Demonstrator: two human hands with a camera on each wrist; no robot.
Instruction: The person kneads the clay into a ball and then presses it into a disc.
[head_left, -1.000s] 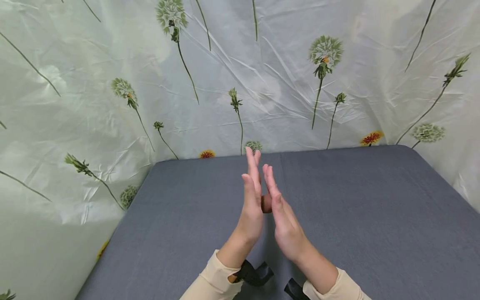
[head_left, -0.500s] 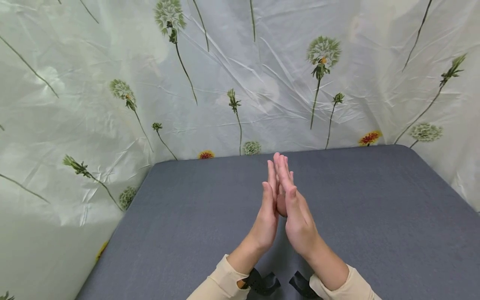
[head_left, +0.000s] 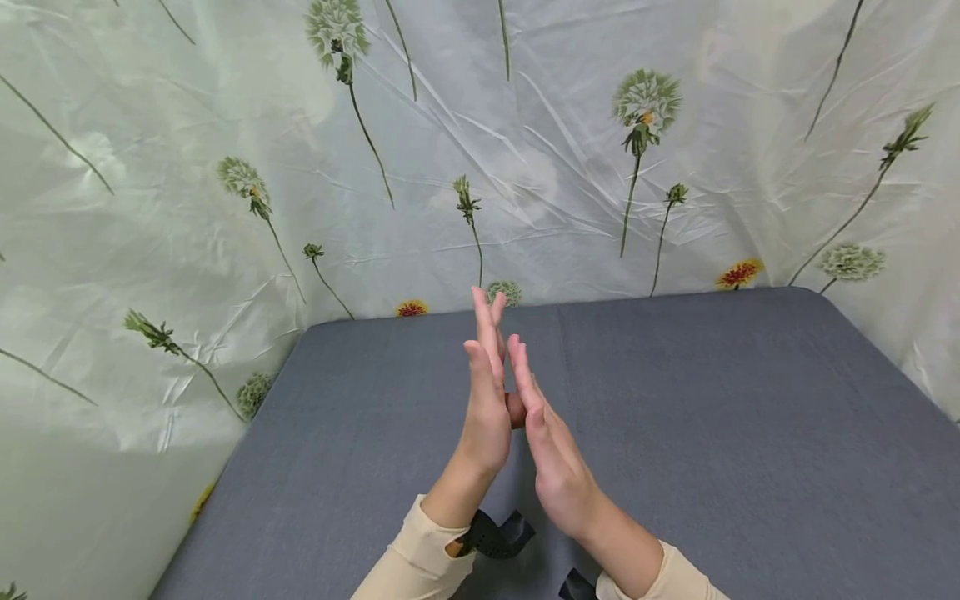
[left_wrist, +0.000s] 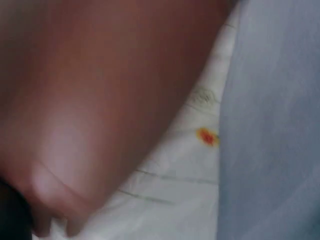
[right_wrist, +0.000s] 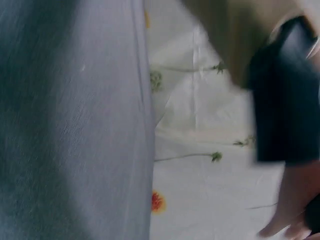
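A small reddish-brown lump (head_left: 514,409), perhaps clay, is sitting pressed between the palms of two upright hands above the grey cloth-covered bench (head_left: 750,433). The left hand (head_left: 486,400) and right hand (head_left: 547,450) are holding fingers straight, flat against it from either side, equally close.

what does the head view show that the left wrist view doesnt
Only the head view shows both hands raised above the table: the left hand and right hand, fingers straight, palms facing, with a small brown lump pressed between them, plus cream sleeves and a black wrist strap.

Only the left wrist view shows a blurred close-up of skin filling most of the frame.

Both show the grey table cover and the flower-printed backdrop.
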